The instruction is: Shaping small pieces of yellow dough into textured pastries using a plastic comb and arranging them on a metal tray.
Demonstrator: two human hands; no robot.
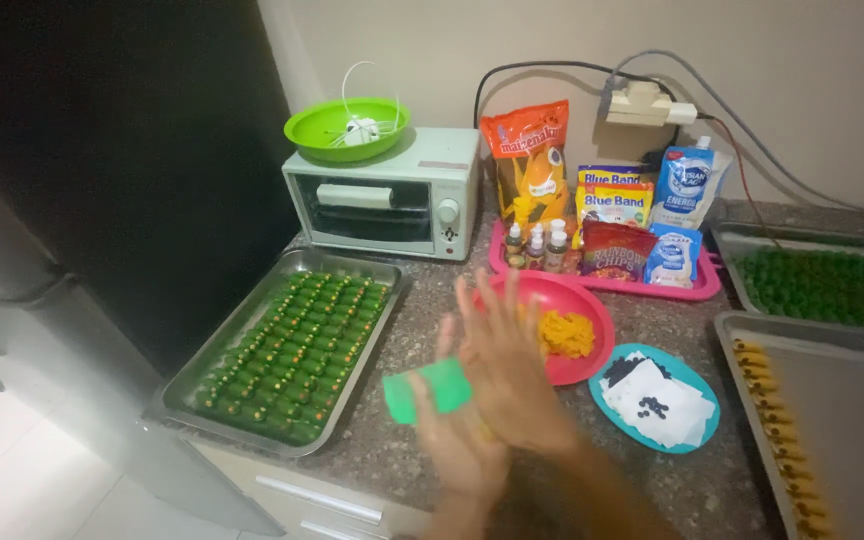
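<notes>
A small flat piece of soft green dough point(428, 391), roughly rectangular with rounded corners, sits pressed between the palms of the two hands above the front edge of the speckled bench. It lies against the left hand point(457, 440), with the right hand point(512, 370) laid over its right end, so only its left part shows. It is blurred, so its surface detail cannot be told; some orange-yellow colour shows between the palms just beside it.
</notes>
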